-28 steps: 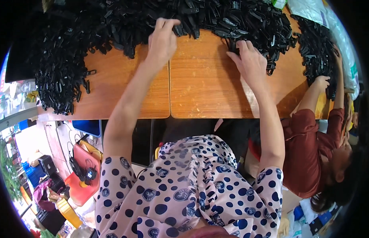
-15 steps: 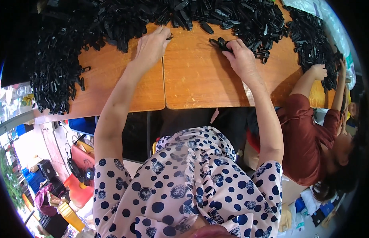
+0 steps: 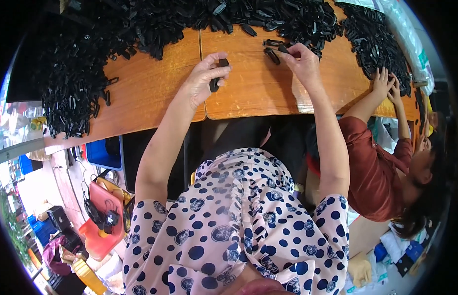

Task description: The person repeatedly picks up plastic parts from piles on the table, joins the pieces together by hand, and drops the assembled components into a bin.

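My left hand [image 3: 203, 81] is raised over the wooden table [image 3: 244, 93], its fingers closed around a small elongated black plastic piece [image 3: 214, 84]. To its right, my right hand [image 3: 305, 68] pinches another small black piece [image 3: 284, 48] between thumb and fingers. Just left of those fingertips lie two loose black pieces, one rounded and elongated [image 3: 272, 56], the other frame-like [image 3: 273, 43]. Beyond both hands spreads a large heap of similar black plastic pieces [image 3: 165, 24]. Their exact kind is too small to make out.
A co-worker in a dark red top [image 3: 374, 169] sits at the right, both hands at another black heap [image 3: 376, 46]. Clear plastic bags [image 3: 411, 44] lie along the far right edge. Left of me stand a red stool [image 3: 103, 231] with cables and a blue crate [image 3: 105, 153].
My left hand has come back from the heap toward me and right, now holding a black piece. Two pieces lie apart beside my right fingertips. The co-worker's hands have come together at the heap.
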Available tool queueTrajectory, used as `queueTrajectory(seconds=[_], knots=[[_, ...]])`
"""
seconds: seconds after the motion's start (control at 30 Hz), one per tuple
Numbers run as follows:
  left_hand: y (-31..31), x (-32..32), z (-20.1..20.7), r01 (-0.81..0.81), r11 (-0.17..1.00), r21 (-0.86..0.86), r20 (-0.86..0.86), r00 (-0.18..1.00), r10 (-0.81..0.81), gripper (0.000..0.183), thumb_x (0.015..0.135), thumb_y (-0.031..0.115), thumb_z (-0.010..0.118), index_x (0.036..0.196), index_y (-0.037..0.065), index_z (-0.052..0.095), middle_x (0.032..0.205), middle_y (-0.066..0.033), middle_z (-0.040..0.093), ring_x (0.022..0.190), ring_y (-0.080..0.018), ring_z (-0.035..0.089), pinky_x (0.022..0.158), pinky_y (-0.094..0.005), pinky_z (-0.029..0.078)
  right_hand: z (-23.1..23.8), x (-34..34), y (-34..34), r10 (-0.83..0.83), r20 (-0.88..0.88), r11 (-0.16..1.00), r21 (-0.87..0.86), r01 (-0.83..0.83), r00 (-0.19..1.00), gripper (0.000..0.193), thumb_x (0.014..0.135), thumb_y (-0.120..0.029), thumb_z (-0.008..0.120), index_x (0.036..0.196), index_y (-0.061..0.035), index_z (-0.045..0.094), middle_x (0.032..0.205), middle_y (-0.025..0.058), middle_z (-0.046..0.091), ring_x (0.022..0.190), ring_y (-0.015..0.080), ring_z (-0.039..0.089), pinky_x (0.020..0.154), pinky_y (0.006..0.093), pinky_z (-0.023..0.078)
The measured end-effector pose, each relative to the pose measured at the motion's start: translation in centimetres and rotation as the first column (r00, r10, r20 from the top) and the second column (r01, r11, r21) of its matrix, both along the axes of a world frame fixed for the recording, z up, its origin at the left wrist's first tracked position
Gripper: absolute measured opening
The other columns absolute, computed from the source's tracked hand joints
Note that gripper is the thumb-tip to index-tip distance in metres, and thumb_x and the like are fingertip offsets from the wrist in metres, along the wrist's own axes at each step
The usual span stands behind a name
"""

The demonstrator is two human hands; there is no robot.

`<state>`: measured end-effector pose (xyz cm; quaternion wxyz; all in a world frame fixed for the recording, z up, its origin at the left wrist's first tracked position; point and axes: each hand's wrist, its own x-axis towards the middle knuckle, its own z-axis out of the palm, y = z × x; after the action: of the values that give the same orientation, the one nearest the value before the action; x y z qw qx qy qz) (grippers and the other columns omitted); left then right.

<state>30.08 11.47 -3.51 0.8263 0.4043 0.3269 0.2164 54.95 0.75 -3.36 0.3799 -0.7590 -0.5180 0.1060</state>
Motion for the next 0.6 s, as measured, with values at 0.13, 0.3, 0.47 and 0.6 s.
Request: queueTrajectory(seconds=[0.13, 0.3, 0.47, 0.6], knots=[[-1.8, 0.1, -0.7, 0.115, 0.992, 0.053, 0.022, 0.993, -0.116, 0.044, 0.081, 0.001, 0.063, 0.122, 0.004, 0.047, 0.094, -0.0068, 0.055, 0.071, -0.0081, 0.051, 0.055, -0.0182, 0.041, -1.3, 0.5, -0.6, 0.075, 0.199, 0.997, -0.012, -0.075, 0.977, 0.023, 0.074, -0.007, 0.072, 0.092, -0.0009, 0.060, 0.083, 0.0119, 0.064, 0.077, 0.0229, 0.062, 0.070, 0.0327, 0.049], [-3.7, 0.3, -1.5, 0.154, 0.958, 0.242, -0.202, 0.974, -0.105, 0.037, 0.083, 0.005, 0.063, 0.118, 0.003, 0.051, 0.082, -0.0042, 0.055, 0.065, -0.0061, 0.050, 0.051, -0.0179, 0.039, -2.8, 0.8, -1.5, 0.089, 0.333, 0.988, 0.094, -0.126, 0.939, 0.024, 0.080, -0.005, 0.065, 0.103, -0.0007, 0.058, 0.081, 0.0099, 0.062, 0.073, 0.0210, 0.061, 0.067, 0.0310, 0.049], [-4.2, 0.1, -0.9, 0.158, 0.939, 0.305, -0.302, 0.951, -0.062, 0.025, 0.087, 0.009, 0.060, 0.111, 0.006, 0.058, 0.078, -0.0021, 0.056, 0.069, -0.0077, 0.054, 0.056, -0.0202, 0.043, 0.1, -1.7, -3.3, 0.080, -0.877, 0.994, 0.034, -0.105, 0.474, 0.024, 0.090, -0.015, 0.059, 0.111, -0.0029, 0.060, 0.077, 0.0050, 0.062, 0.066, 0.0102, 0.057, 0.058, 0.0235, 0.046], [-5.5, -0.1, 0.3, 0.201, 0.504, 0.840, -0.262, 0.964, 0.052, 0.023, 0.085, 0.012, 0.063, 0.107, 0.005, 0.062, 0.084, -0.0047, 0.061, 0.077, -0.0173, 0.060, 0.070, -0.0270, 0.047, 0.5, -5.2, -5.4, 0.175, -0.970, 0.962, 0.132, -0.239, 0.169, 0.018, 0.088, -0.018, 0.064, 0.099, -0.0043, 0.062, 0.076, 0.0012, 0.062, 0.059, 0.0057, 0.054, 0.046, 0.0179, 0.040]])
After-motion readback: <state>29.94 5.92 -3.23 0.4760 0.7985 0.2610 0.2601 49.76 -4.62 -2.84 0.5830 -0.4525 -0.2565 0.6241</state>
